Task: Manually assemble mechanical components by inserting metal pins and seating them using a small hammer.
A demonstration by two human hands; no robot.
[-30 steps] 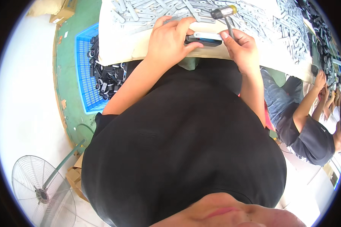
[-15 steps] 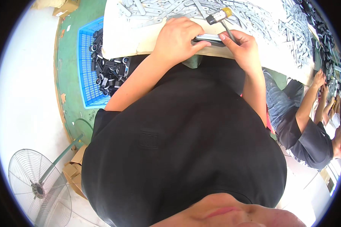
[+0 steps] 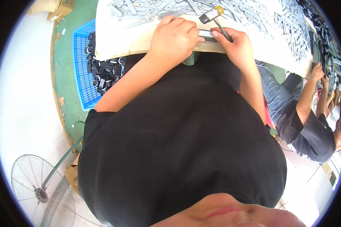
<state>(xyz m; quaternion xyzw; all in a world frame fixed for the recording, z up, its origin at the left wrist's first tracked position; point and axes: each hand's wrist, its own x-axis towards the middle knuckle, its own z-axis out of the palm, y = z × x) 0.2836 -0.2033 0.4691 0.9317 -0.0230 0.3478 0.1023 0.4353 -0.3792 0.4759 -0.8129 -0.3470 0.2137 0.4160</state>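
At the near edge of the table, my left hand (image 3: 175,39) closes around one end of a narrow grey-and-dark strip-shaped part (image 3: 206,33). My right hand (image 3: 236,47) has its thumb on the other end of that part. Through the fingers of the same hand runs the handle of a small mallet (image 3: 212,15), whose head is black at one end and yellow at the other. The head rests over or just above the table, beyond my fingers. My left palm and fingers hide much of the part.
Many flat grey metal strips (image 3: 246,17) cover the far side of the pale table (image 3: 140,41). On the left stands a blue crate (image 3: 82,72) of black parts with round ends. A pedestal fan (image 3: 41,193) is at lower left. Another person (image 3: 307,128) works on the right.
My left fingers have curled further over the part, so less of its dark side shows. Both hands, the mallet and the surroundings sit slightly further left in view.
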